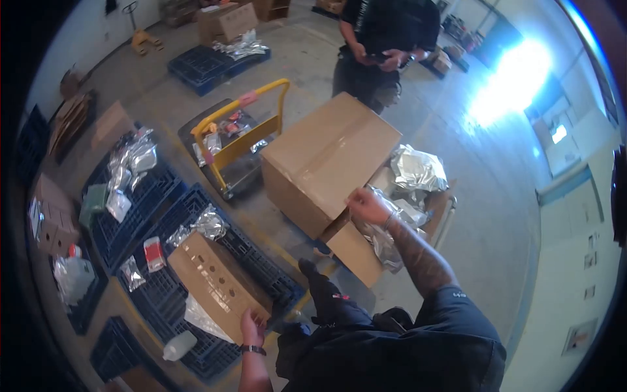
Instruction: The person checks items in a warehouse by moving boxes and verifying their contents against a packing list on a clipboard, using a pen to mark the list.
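My right hand (369, 206) is closed at the near corner of a large taped cardboard box (326, 153), its fingers pinched on the edge. Below that hand a cardboard flap (354, 255) hangs outward. Silver foil pouches (418, 168) are heaped beside the large box, under my right forearm. Low and to the left, my left hand (253, 326) rests against the near end of a long cardboard box (215, 284) with a row of printed marks, its fingers apart. That long box lies on a blue plastic pallet (255, 258).
A yellow-handled platform cart (245, 140) holding small packages stands beyond the pallets. Another person (388, 49) stands behind the large box, holding a small dark object. A white jug (179, 346), a red-and-white pack (154, 253) and more foil pouches (130, 160) lie on the pallets.
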Available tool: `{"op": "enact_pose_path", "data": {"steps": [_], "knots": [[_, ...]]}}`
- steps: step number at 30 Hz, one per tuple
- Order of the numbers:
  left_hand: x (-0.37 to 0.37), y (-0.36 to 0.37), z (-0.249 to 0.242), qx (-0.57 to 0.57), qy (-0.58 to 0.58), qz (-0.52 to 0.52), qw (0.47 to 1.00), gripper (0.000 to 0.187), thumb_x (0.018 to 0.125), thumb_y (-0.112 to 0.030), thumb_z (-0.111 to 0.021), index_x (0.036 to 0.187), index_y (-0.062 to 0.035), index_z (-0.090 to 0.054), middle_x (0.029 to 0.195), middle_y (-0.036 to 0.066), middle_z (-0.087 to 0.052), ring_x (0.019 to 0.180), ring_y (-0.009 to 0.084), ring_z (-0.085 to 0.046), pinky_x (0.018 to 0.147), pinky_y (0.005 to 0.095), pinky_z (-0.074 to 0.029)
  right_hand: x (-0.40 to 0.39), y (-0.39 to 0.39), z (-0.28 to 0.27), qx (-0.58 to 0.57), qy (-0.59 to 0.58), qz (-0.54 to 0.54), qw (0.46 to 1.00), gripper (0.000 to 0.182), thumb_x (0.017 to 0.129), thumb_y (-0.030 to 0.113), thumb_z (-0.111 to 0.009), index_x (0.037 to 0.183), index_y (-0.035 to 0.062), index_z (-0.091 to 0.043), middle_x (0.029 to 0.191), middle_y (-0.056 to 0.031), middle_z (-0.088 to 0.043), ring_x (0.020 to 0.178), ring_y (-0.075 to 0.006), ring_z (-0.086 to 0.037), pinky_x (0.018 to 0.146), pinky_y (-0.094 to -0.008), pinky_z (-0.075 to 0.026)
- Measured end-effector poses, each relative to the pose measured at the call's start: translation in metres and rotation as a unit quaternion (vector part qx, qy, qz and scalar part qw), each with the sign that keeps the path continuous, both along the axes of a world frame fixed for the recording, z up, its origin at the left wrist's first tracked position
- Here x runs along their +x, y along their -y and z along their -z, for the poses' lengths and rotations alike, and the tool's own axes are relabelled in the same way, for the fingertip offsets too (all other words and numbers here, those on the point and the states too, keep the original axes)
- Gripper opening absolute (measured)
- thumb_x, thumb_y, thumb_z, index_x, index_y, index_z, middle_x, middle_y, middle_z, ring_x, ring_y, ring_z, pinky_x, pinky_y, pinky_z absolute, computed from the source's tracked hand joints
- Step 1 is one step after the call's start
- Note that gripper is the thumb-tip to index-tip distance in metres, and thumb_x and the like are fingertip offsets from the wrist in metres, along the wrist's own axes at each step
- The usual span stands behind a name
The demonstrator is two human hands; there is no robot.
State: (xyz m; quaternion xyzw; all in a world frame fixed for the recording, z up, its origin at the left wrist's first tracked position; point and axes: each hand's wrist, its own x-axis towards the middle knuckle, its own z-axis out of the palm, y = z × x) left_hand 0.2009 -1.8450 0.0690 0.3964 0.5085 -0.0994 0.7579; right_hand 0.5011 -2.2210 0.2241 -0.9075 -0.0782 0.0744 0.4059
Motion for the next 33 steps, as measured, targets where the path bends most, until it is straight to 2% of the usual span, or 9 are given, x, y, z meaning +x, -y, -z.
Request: {"op": "enact_pose_path", "data": {"steps": [7, 10, 12, 15, 18, 22, 24, 28, 33], "knots": [[0.187, 0.052, -0.04, 0.132, 0.087, 0.133, 0.978, 0.027, 0.086, -0.032, -0.063, 0.093, -0.0123, -0.046, 0.09, 0.002, -0.054, 0.073, 0.0132, -0.059, 0.059, 0.0251, -0.048, 0.135, 0.138, 0.028, -0.109, 0.081, 0.203, 0.97, 0.044, 0.081, 0.043, -0.066, 0.106, 0.0065, -0.063, 0.093, -0.015, -0.069, 0.089, -0.0315, -0.066, 0.078, -0.0392, -0.052], [0.274, 0.056, -0.034, 0.316, 0.198, 0.285, 0.883, 0.031, 0.087, -0.028, -0.067, 0.095, -0.0093, -0.044, 0.089, 0.003, -0.054, 0.084, 0.0163, -0.056, 0.073, 0.0283, -0.046, 0.108, 0.189, -0.002, -0.202, 0.118, 0.281, 0.931, 0.043, 0.086, 0.037, -0.06, 0.119, 0.0088, -0.055, 0.117, -0.0192, -0.058, 0.111, -0.0371, -0.055, 0.093, -0.0451, -0.044], [0.336, 0.066, -0.044, 0.402, 0.245, 0.282, 0.836, 0.037, 0.085, -0.029, -0.07, 0.102, -0.0051, -0.047, 0.096, 0.008, -0.054, 0.094, 0.0214, -0.053, 0.083, 0.033, -0.044, 0.05, 0.215, -0.017, -0.324, 0.152, 0.37, 0.857, 0.038, 0.084, 0.022, -0.058, 0.119, 0.0097, -0.055, 0.123, -0.0183, -0.054, 0.114, -0.0358, -0.052, 0.098, -0.0449, -0.041], [0.422, 0.077, -0.045, 0.624, 0.287, 0.266, 0.677, 0.055, 0.081, -0.032, -0.073, 0.116, 0.0018, -0.047, 0.111, 0.019, -0.052, 0.108, 0.0329, -0.049, 0.095, 0.0414, -0.039, -0.043, 0.249, 0.019, -0.47, 0.066, 0.479, 0.738, 0.064, 0.082, 0.021, -0.058, 0.139, 0.0087, -0.033, 0.127, -0.0209, -0.049, 0.114, -0.0407, -0.051, 0.096, -0.0475, -0.042], [0.476, 0.09, -0.035, 0.686, 0.28, 0.291, 0.605, 0.066, 0.079, -0.036, -0.073, 0.123, 0.0037, -0.045, 0.12, 0.025, -0.049, 0.116, 0.0391, -0.046, 0.1, 0.046, -0.036, -0.069, 0.273, 0.059, -0.281, -0.096, 0.595, 0.747, 0.073, 0.083, 0.026, -0.058, 0.144, 0.0114, -0.021, 0.132, -0.0257, -0.042, 0.109, -0.0452, -0.054, 0.09, -0.0501, -0.046], [0.498, 0.114, -0.034, 0.762, 0.191, 0.301, 0.54, 0.077, 0.077, -0.048, -0.07, 0.13, 0.0025, -0.043, 0.127, 0.028, -0.047, 0.12, 0.0423, -0.043, 0.101, 0.0495, -0.035, -0.067, 0.265, 0.053, -0.292, -0.161, 0.519, 0.787, 0.071, 0.086, 0.033, -0.055, 0.145, 0.0126, -0.021, 0.133, -0.0279, -0.04, 0.102, -0.0466, -0.058, 0.084, -0.0526, -0.048], [0.506, 0.116, -0.025, 0.757, 0.212, 0.294, 0.544, 0.08, 0.077, -0.054, -0.068, 0.131, -0.0003, -0.043, 0.128, 0.027, -0.047, 0.12, 0.0429, -0.043, 0.101, 0.0498, -0.035, -0.088, 0.304, 0.107, -0.363, -0.1, 0.501, 0.78, 0.074, 0.088, 0.037, -0.054, 0.148, 0.012, -0.017, 0.129, -0.0277, -0.046, 0.1, -0.0464, -0.058, 0.085, -0.0491, -0.049], [0.497, 0.123, -0.032, 0.766, 0.175, 0.298, 0.542, 0.081, 0.078, -0.058, -0.065, 0.133, -0.003, -0.043, 0.128, 0.026, -0.046, 0.12, 0.0426, -0.044, 0.101, 0.0499, -0.035, -0.093, 0.285, 0.084, -0.264, -0.164, 0.54, 0.782, 0.074, 0.09, 0.038, -0.053, 0.148, 0.0096, -0.015, 0.122, -0.0299, -0.052, 0.102, -0.0461, -0.058, 0.085, -0.0481, -0.049], [0.496, 0.118, -0.037, 0.749, 0.18, 0.309, 0.558, 0.08, 0.079, -0.058, -0.064, 0.133, -0.0035, -0.043, 0.13, 0.025, -0.046, 0.122, 0.0409, -0.043, 0.102, 0.0501, -0.035, -0.116, 0.309, 0.113, -0.302, -0.023, 0.508, 0.806, 0.077, 0.089, 0.042, -0.054, 0.149, 0.0122, -0.014, 0.114, -0.0296, -0.055, 0.101, -0.0462, -0.058, 0.082, -0.0494, -0.049]]}}
